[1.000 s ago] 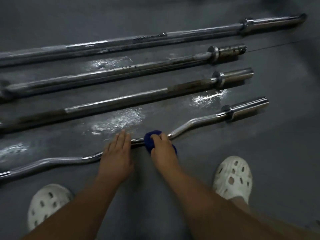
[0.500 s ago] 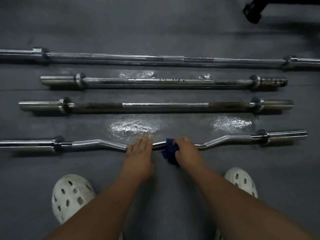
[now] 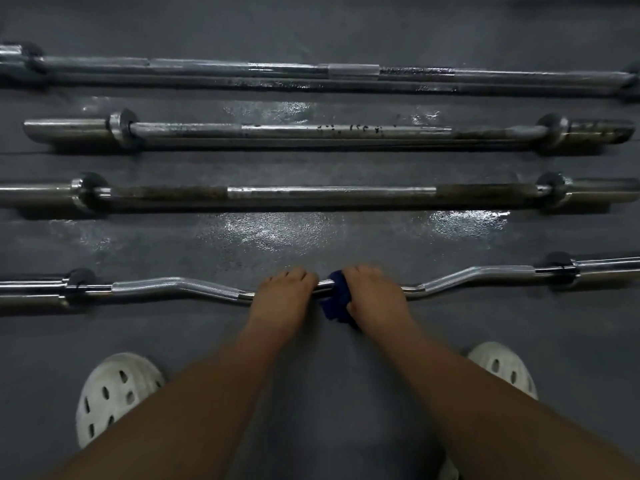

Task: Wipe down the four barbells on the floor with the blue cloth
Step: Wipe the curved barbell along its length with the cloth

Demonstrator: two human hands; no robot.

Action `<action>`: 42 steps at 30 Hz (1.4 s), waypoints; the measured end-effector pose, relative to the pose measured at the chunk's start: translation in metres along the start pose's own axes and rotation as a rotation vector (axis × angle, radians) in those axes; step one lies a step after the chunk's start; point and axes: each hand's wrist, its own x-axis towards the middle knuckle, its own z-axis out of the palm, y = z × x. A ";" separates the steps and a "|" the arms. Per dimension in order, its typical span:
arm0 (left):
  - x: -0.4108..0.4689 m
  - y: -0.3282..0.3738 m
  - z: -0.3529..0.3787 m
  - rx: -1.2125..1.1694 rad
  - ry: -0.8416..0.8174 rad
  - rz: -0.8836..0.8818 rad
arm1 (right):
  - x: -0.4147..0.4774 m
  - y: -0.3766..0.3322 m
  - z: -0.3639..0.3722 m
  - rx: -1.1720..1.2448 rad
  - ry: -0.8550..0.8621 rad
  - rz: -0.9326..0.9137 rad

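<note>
Four steel barbells lie side by side on the dark floor. Nearest me is the bent curl bar (image 3: 173, 285). Beyond it lie a short straight bar (image 3: 329, 194), another short bar (image 3: 346, 131) with dark specks, and a long bar (image 3: 242, 67). My right hand (image 3: 375, 296) grips the blue cloth (image 3: 337, 299), which is wrapped around the middle of the curl bar. My left hand (image 3: 282, 299) holds the same bar just left of the cloth, its fingers curled over the shaft.
My white perforated clogs stand behind the curl bar, the left clog (image 3: 114, 396) and the right clog (image 3: 502, 368). Shiny wet patches (image 3: 277, 230) glisten on the floor between the curl bar and the nearest straight bar.
The view has swung round and levelled, so the bars now run straight across. Both hands stay at the middle of the curl bar, the cloth still under my right hand.
</note>
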 end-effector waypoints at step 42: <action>0.039 -0.026 -0.009 0.034 0.029 0.193 | 0.042 0.000 -0.065 -0.160 -0.214 -0.116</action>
